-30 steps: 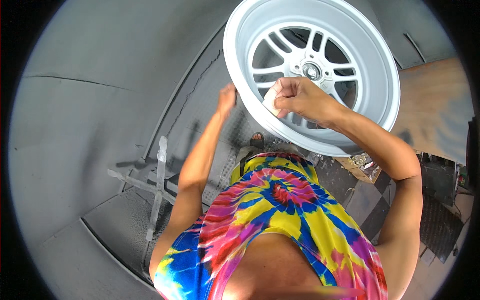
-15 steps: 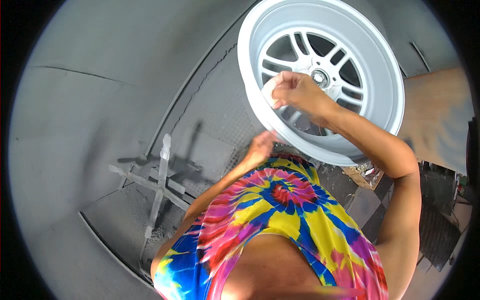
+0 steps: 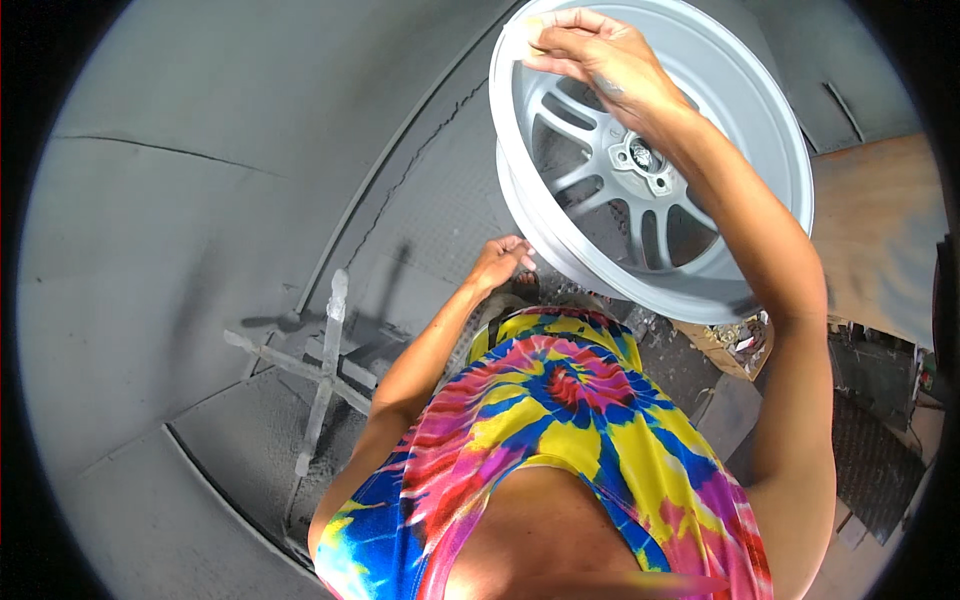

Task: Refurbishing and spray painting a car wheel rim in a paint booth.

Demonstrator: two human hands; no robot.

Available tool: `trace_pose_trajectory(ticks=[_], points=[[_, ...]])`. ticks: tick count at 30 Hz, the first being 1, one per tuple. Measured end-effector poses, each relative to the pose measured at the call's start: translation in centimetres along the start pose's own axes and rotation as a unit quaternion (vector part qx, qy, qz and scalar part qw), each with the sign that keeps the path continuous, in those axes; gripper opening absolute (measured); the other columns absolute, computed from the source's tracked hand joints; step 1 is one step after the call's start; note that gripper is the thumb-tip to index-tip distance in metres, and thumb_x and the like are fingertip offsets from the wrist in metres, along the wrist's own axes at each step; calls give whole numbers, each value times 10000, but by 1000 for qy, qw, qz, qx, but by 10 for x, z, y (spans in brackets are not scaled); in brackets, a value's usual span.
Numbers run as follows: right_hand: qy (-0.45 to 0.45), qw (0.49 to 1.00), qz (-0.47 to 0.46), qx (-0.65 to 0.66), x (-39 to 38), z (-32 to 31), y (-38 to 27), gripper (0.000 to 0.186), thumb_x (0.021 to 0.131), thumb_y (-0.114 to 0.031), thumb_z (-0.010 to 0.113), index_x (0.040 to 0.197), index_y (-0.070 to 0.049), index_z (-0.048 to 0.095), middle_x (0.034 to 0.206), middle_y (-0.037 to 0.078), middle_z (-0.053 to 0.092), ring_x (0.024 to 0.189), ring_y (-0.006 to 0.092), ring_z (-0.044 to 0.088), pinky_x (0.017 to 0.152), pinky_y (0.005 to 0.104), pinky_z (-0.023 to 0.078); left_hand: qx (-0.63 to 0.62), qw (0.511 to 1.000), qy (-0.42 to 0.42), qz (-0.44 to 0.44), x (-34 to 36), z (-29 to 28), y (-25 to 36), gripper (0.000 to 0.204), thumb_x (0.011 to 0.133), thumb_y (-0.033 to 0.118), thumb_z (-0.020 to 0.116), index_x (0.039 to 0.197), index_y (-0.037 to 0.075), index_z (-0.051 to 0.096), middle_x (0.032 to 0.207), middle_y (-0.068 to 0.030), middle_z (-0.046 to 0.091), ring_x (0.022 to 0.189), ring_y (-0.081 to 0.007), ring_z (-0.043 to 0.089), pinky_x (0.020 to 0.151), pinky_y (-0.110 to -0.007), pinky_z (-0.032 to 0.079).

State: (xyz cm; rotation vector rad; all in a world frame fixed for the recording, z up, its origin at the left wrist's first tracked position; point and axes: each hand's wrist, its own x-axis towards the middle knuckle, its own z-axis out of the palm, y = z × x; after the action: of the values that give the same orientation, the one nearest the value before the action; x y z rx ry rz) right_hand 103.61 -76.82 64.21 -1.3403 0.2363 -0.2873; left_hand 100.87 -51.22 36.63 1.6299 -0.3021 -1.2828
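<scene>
Tie-dye shirt (image 3: pixel 560 420) nearest camera. Left hand (image 3: pixel 500 262) loosely curled, holding nothing, just below wheel (image 3: pixel 690 130). Right hand (image 3: pixel 590 50) pinches pale pad (image 3: pixel 533 28) against upper wheel rim; forearm crosses spokes. Cross-shaped stand (image 3: pixel 320 370) left, on grey floor.

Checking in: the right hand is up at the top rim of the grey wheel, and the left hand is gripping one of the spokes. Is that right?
Not quite. In the head view the left hand is not on a spoke: it sits low by the outer edge of the grey wheel, near its lower left rim. The right hand is at the top rim, as you say.
</scene>
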Motion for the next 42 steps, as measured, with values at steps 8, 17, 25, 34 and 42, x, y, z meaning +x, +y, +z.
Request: trace_pose_trajectory(ticks=[8,17,25,34,42], points=[[-112,945,91,-294,-167,-8,-14,141,911,-93,713,1006,-12,778,879,80,770,783,120,701,749,301,564,-54,990,133,18,-3,-40,23,302,1031,326,587,1008,57,722,804,-26,747,850,-99,596,852,-304,428],[-7,924,-133,-359,-27,31,44,156,895,-117,676,984,-41,779,737,34,695,677,79,612,625,267,502,-118,972,166,117,88,-73,63,358,1021,394,573,968,64,703,715,0,652,454,-70,442,407,-244,315],[-314,848,136,-406,-134,-44,28,109,845,-142,748,823,-37,726,672,69,662,628,183,638,646,337,536,-201,964,114,127,131,-95,76,392,1015,378,572,944,3,660,703,-30,612,505,-82,508,395,-249,299],[-401,674,219,-581,-115,-58,66,68,731,-2,720,783,-16,763,740,116,737,649,235,700,631,370,550,-105,956,127,241,163,-122,45,299,959,166,658,1157,-58,670,915,-108,734,777,-183,693,674,-336,556],[-205,861,258,-387,-84,-22,101,82,775,-44,690,703,-13,716,677,96,712,616,173,695,629,317,562,-121,976,183,14,-14,49,2,285,1076,232,512,1104,-5,669,911,-29,701,903,-107,622,805,-279,496]])
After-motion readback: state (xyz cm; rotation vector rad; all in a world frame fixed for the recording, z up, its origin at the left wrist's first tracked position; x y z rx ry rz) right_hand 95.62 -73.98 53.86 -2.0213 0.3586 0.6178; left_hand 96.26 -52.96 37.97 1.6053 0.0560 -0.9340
